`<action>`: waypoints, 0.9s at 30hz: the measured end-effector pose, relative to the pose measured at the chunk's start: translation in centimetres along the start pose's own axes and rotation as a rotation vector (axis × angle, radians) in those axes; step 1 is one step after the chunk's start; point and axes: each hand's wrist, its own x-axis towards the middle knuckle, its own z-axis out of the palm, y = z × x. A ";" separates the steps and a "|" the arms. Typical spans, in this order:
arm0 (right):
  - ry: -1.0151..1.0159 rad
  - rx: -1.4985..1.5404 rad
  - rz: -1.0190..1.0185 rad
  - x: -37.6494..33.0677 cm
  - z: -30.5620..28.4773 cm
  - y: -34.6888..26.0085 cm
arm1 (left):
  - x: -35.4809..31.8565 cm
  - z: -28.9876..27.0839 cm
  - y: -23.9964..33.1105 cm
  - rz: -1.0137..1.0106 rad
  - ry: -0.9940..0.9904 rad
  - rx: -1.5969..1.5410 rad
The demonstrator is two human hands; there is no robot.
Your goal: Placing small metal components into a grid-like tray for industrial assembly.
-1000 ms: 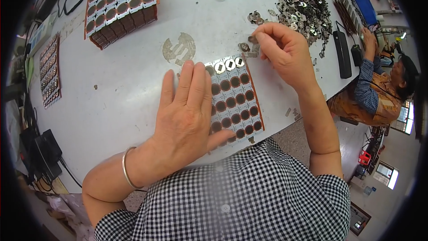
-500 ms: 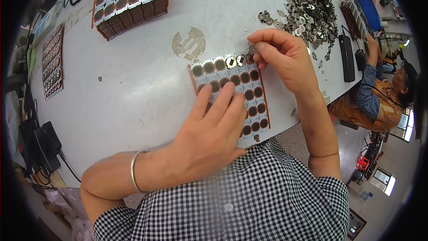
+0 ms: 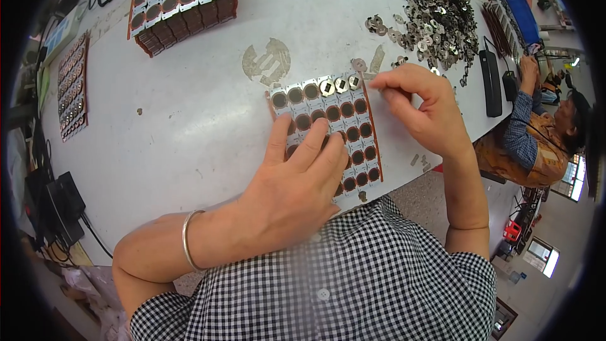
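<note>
On the pale, worn tabletop (image 3: pixel 177 132), a thick stack of orange-edged panels with dark discs (image 3: pixel 183 0) occupies the far left. A similar narrow-looking panel bearing metal parts (image 3: pixel 74 88) lies near the left edge. A heap of loose silvery metal clips (image 3: pixel 435 12) covers the far right, with a black oblong device (image 3: pixel 489 82) beyond it. A co-worker in a patterned orange top (image 3: pixel 536 132) sits at right.

The flat grey-and-orange panel with rows of dark discs (image 3: pixel 347 120) lies directly before the wearer. Three bright round clips (image 3: pixel 341 84) sit at the right of its far row. A loose dull metal clip (image 3: pixel 358 64) lies just beyond the far right corner.

The panel's right edge runs away from the wearer, its far end leaning slightly left; the left hand (image 3: pixel 297 183) obscures the near left, so the long axis cannot be confirmed. That hand rests on the panel, fingers spread, gripping nothing. The right hand (image 3: pixel 426 107) is beside the far right corner, thumb and forefinger narrowly apart; whether they hold anything cannot be told.
</note>
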 end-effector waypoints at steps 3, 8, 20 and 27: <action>-0.036 0.366 0.110 1.2 1.2 -1.6 | -0.1 0.0 0.0 0.001 0.001 -0.002; -0.083 0.500 0.258 3.2 4.1 -3.2 | -0.1 0.1 -0.1 -0.001 -0.003 0.009; 0.078 -0.059 -0.095 2.8 6.8 -2.4 | -0.3 0.5 -0.1 0.021 0.004 0.064; 0.150 -0.121 -0.137 1.9 7.4 -2.1 | -0.3 0.6 0.1 0.002 0.021 0.039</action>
